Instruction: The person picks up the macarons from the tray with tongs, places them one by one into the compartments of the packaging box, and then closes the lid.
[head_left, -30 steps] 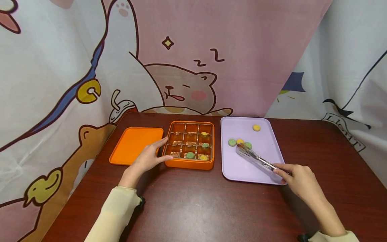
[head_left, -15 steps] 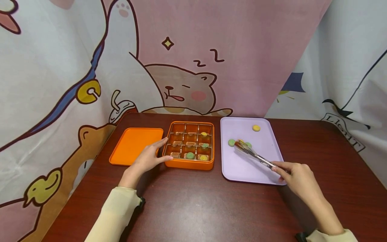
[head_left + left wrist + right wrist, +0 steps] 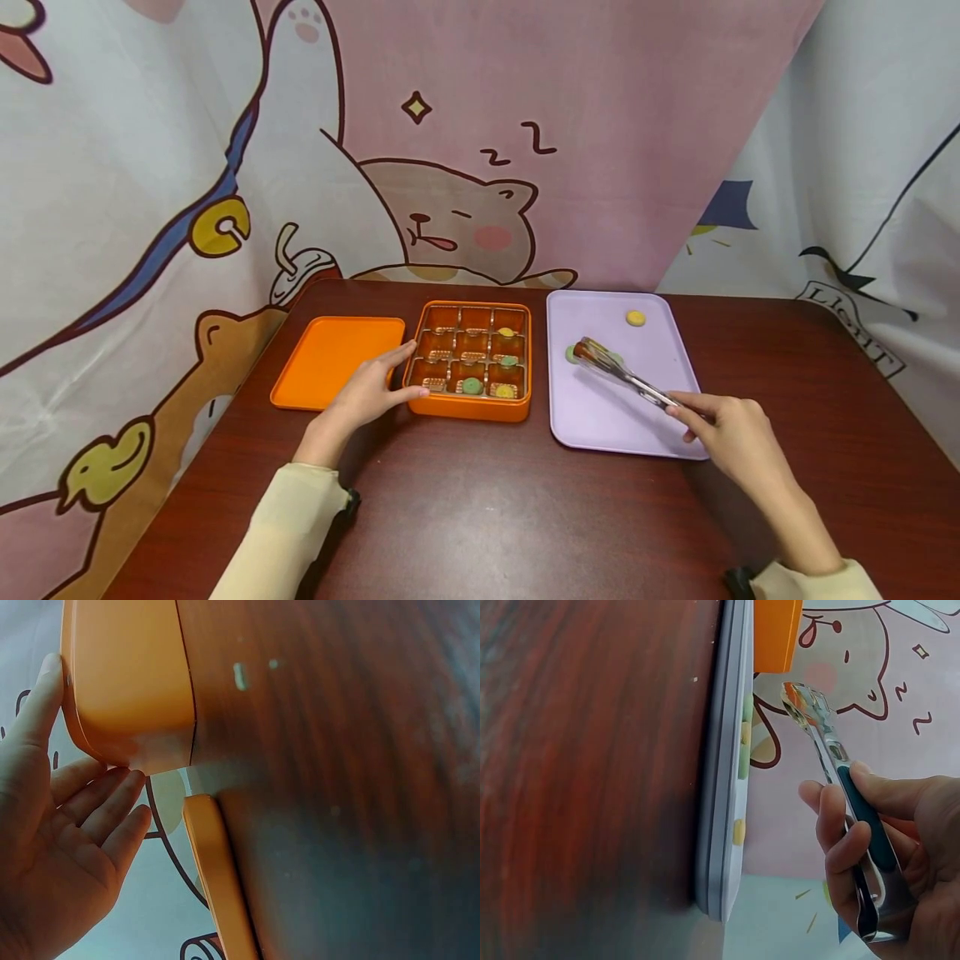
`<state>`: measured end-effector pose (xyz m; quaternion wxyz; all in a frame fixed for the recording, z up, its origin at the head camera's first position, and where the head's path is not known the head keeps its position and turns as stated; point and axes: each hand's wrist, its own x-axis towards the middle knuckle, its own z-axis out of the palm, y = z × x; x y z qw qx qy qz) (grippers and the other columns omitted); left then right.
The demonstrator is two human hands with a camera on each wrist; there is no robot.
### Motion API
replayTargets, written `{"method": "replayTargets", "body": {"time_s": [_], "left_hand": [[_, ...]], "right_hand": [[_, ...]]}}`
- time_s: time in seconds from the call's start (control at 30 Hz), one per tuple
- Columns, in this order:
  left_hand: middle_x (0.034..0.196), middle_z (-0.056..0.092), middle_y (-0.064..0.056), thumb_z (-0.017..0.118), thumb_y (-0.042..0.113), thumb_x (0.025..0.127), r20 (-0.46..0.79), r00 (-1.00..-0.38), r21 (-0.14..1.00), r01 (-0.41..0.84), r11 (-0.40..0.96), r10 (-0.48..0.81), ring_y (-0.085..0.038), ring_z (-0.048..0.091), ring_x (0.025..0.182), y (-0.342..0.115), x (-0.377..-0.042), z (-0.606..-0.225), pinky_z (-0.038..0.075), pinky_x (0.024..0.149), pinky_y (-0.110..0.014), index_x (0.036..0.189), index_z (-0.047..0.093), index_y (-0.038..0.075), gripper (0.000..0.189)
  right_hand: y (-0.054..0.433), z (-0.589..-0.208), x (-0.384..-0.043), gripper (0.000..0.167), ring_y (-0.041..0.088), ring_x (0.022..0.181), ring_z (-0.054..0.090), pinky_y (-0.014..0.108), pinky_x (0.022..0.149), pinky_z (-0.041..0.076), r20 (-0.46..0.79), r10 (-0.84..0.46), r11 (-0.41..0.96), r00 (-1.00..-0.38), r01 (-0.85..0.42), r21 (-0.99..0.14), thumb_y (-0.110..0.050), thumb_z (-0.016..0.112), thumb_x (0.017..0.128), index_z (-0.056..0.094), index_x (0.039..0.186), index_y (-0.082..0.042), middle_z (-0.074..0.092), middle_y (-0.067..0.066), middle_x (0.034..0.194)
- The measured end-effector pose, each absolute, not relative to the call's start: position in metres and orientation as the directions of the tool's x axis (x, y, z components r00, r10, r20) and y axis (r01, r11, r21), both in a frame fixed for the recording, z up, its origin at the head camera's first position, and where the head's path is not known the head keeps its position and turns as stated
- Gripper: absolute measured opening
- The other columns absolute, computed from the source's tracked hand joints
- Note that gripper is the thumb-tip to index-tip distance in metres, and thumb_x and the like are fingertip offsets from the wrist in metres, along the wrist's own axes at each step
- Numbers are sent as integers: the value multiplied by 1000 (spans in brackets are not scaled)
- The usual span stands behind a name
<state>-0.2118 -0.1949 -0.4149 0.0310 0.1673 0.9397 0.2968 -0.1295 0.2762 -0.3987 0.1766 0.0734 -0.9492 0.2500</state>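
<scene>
My right hand (image 3: 738,437) grips metal tongs (image 3: 626,377) with a dark green handle inlay, seen in the right wrist view. Their head hangs over the lilac tray (image 3: 622,429), raised above the cookies in the right wrist view, with nothing between the tips. It covers most of a green, yellow (image 3: 745,733) and green row of small round cookies. My left hand (image 3: 365,392) touches the near left corner of an orange box (image 3: 472,407), thumb at the front and relaxed fingers along the side. A clear divided insert inside the box holds several green and yellow cookies (image 3: 472,386).
An orange lid (image 3: 322,364) lies left of the box, partly behind my left hand. One yellow cookie (image 3: 636,318) sits apart near the tray's far edge. A printed curtain (image 3: 600,167) hangs behind the dark wooden table (image 3: 480,517).
My right hand has moved slightly left with the tongs, whose head has shifted left and up, now covering the middle yellow cookie. My left hand and the box stay put.
</scene>
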Motion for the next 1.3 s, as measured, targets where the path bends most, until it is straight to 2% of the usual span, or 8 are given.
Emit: {"method": "replayTargets", "body": {"time_s": [0.93,1.3], "left_hand": [[162,34,-8,73,48,86,20,-944,566,283,774,330,-33,36,148,-197,-212,-417,34,118,-54,156,35,13,87],[162,34,-8,73,48,87,22,-944,563,283,776,329,-35,36,148,-196,-212,-415,35,117,-55,157,34,14,87]], "right_hand": [[242,-386,-145,22,-2,47,30,22,42,26,409,-102,828,-907,-305,-470,-18,79,85,80,105,-8,65,-6,52],[223,-381,-151,23,-1,49,39,22,45,32,373,-116,808,-920,-306,-504,-19,77,87,79,107,-7,66,-5,54]]}}
